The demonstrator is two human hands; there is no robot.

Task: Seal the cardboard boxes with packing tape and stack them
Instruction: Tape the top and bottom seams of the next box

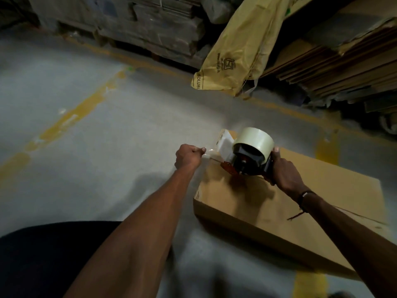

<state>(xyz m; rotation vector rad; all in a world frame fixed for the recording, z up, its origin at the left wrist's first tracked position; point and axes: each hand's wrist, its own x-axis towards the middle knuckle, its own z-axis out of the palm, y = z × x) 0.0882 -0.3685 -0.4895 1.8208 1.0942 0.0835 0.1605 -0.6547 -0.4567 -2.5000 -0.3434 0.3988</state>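
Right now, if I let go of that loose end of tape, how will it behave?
The tape end looks thin and clear, so probably floppy and likely to curl or stick to itself. Pinched by the left hand, it seems nearly weightless; the dispenser in the right hand anchors it.

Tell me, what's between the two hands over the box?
In the head view, a pulled-out strip of clear tape runs from the left hand to the tape dispenser, which the right hand grips above the cardboard box.

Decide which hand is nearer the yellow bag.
Right. The right hand grips the tape dispenser, below the yellow bag; the left hand is farther left.
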